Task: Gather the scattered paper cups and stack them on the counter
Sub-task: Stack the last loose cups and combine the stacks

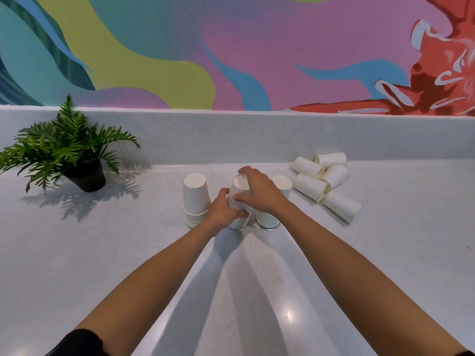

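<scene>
This looks like a café or break-room service area: a long pale speckled stone counter [77,253] with a raised backsplash, a bright multicoloured painted wall mural [231,47] behind it, a small potted green fern [64,147], and white disposable paper cups [326,181].

Potted fern [64,145] far left by backsplash [231,134], w/ colourful mural [231,47] above.

Legend: we read the loose paper cups [309,187] and the stacked cups [241,183] as smooth, matt white paper. The counter [385,253] looks like pale, finely speckled stone or composite, polished enough to carry a bright highlight. The plant pot [87,177] is matt black, and the painted wall [231,47] is flat and unglossed.
</scene>
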A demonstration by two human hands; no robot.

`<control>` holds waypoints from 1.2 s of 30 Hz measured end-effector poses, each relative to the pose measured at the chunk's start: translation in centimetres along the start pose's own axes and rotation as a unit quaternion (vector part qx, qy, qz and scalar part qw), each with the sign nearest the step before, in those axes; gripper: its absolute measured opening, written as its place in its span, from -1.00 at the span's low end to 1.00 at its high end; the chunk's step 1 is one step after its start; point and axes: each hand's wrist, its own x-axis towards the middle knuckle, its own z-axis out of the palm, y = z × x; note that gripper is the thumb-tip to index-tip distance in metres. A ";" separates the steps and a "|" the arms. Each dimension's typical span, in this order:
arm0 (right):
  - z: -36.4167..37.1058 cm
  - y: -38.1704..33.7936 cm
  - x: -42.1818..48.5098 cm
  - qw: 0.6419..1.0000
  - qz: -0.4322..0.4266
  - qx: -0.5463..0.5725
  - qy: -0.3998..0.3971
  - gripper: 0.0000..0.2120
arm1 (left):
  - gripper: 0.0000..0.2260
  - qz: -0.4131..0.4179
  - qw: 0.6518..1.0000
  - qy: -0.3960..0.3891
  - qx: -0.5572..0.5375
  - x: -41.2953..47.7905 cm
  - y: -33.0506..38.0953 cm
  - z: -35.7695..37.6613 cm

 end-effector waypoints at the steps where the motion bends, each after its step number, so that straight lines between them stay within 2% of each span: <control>1: 0.1 0.0 0.0 1.000 0.001 -0.001 0.004 -0.37 | -0.38 -0.003 1.000 -0.001 0.000 0.0 -0.3 0.0; 15: 1.0 -0.1 0.1 1.000 0.007 0.001 0.023 -0.43 | -0.36 0.006 0.999 0.010 0.035 0.3 -1.3 0.1; 28: -0.1 -0.3 -1.3 1.000 -0.002 0.006 0.006 -0.31 | -0.22 -0.006 1.000 0.023 0.013 -1.6 0.2 0.2; 33: -1.5 -0.3 -2.3 0.997 -0.031 0.026 0.058 -0.39 | -0.22 0.007 0.998 0.050 0.033 -3.3 2.0 -0.2; 36: -3.0 -0.1 -3.1 0.988 -0.051 0.071 0.128 -0.55 | -0.22 0.056 0.992 0.083 0.083 -4.6 3.5 -0.5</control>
